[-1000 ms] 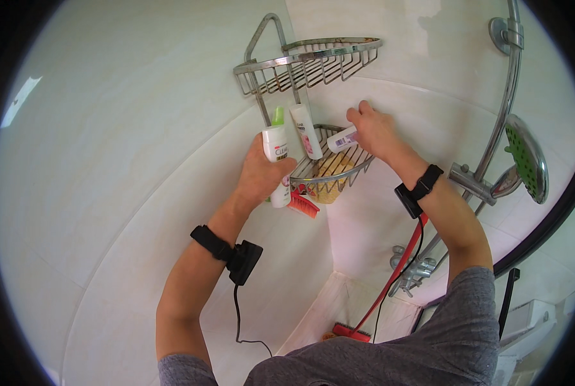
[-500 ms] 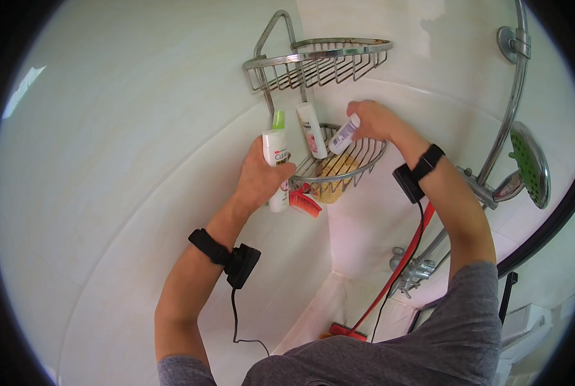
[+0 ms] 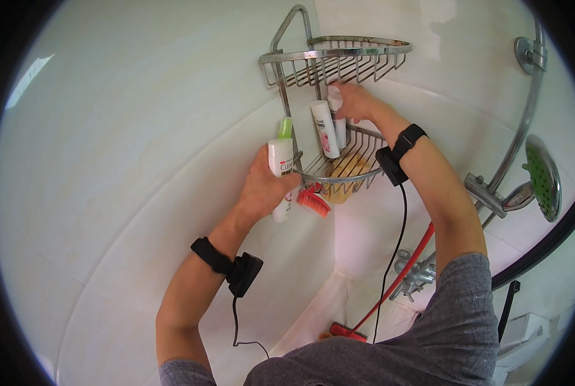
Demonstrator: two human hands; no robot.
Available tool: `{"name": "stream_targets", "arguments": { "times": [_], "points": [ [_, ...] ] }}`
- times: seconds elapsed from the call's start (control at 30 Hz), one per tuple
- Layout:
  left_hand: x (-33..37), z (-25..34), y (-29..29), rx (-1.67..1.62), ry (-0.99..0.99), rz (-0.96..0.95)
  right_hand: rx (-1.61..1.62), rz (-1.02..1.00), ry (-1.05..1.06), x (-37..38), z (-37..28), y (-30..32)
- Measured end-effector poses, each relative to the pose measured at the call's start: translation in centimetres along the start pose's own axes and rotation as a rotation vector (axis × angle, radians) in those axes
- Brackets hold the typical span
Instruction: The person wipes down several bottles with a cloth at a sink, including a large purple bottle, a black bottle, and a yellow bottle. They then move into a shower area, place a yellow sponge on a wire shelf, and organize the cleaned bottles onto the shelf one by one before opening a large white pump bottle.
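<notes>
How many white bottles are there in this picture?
3: a white bottle in the left hand, another in the lower basket, a third in the right hand. More may be hidden.

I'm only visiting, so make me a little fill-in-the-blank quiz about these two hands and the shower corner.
The left hand holds a bottle coloured ____.
The right hand grips another ____.
The shower head has a spray face coloured ____.
The metal corner rack has ____ basket shelves in view.

Missing words: white; bottle; green; two.
</notes>
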State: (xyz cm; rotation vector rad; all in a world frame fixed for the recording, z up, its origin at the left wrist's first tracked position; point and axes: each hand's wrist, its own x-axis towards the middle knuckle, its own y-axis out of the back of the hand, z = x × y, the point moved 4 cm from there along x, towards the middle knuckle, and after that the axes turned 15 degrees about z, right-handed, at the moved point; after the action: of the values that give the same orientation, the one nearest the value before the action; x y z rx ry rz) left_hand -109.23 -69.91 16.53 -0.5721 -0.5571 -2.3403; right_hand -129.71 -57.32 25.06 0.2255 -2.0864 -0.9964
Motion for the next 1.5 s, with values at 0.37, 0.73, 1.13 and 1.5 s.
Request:
{"name": "stream_targets", "arguments": {
  "times": [0.37,0.73,1.13,1.5],
  "points": [
    [-0.2,0.0,-0.6,0.006,0.017,-0.022,0.304,0.163,-0.138,-2.2,3.5,-0.5],
    [-0.4,-1.2,-1.8,-0.539,0.228,-0.084,0.925,-0.063,-0.015,-15.8,-4.7,-4.4],
    [-2.3,1.4,-2.9,-0.503,0.131,-0.022,1.401,-0.016,-0.384,-20.7,-5.2,-6.2],
    [3.2,4.3,-5.7,-0.562,0.265,-0.074,1.305,0.413,-0.63,-25.4,3.7,-3.0]
  ]
}}
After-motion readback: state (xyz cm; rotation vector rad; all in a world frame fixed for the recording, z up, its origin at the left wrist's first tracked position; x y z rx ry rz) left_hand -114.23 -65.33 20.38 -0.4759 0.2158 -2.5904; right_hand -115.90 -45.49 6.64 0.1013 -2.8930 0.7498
